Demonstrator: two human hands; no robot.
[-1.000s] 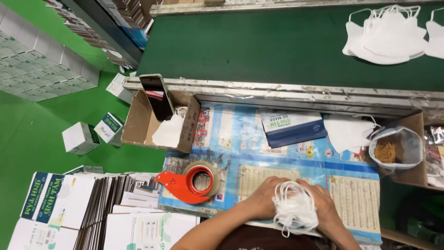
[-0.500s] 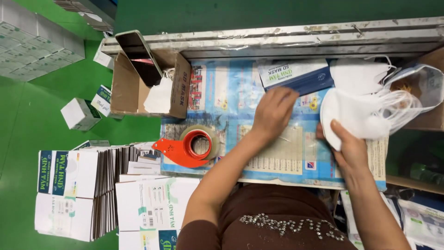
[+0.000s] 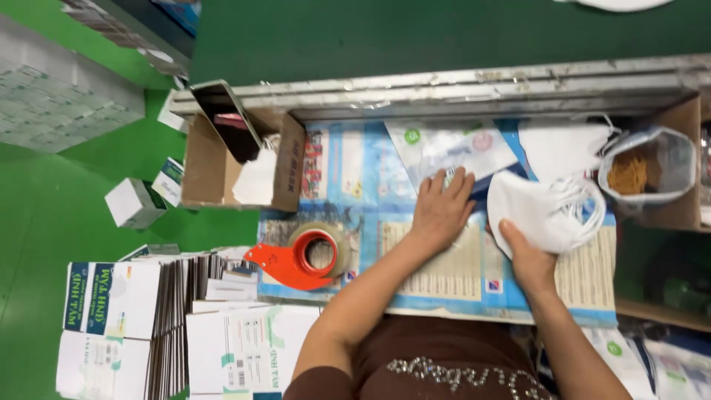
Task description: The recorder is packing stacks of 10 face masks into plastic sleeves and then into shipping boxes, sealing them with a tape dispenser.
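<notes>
The right hand [image 3: 527, 255] is closed around a stack of white face masks [image 3: 544, 211], thumb on top and fingers hidden under it. The masks are soft and folded, curved like a half moon, and their thin white ear loops bunch up and hang off the right side. The stack sits just above the desk [image 3: 355, 185], toward its right part, near the person. The left hand [image 3: 441, 211] lies open and flat, fingers spread, pressing on a clear plastic bag [image 3: 452, 148] with green and white print that lies on the desk a bit farther away. The desk is covered with blue and cream printed paper. More white masks [image 3: 563, 144] lie just past the stack, at the far right. Beside them on the right is a clear bag of tan rubber bands [image 3: 644, 174]. On the left part of the desk sits an orange tape dispenser [image 3: 296, 259] with a roll of tape in it. Farther left, a brown cardboard box [image 3: 244, 163] holds a white mask and a dark phone leaning on its edge. Flat white and green cartons [image 3: 148, 326] are piled at the near left, over a green floor [image 3: 44, 215].
</notes>
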